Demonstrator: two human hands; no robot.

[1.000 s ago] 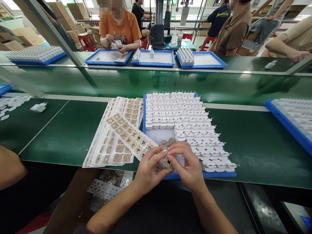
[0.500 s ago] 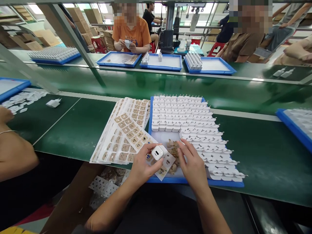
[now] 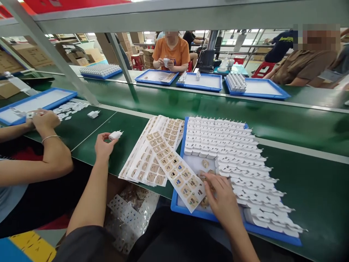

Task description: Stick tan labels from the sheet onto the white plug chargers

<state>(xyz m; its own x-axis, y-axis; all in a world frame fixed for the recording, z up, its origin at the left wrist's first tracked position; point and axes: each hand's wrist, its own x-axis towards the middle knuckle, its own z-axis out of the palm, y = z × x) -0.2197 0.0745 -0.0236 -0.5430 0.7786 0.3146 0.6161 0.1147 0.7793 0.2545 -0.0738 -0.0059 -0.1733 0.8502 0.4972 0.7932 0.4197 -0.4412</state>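
one charger [image 3: 115, 135] between left hand [image 3: 103, 146] fingertips

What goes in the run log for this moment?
left hand: holds white charger | right hand: on blue tray | sticker sheets beside tray

Glossy white plastic charger [image 3: 115, 135]

Label sheets [image 3: 160, 153] lie left of charger tray [image 3: 191, 213], seemingly overlapping it.
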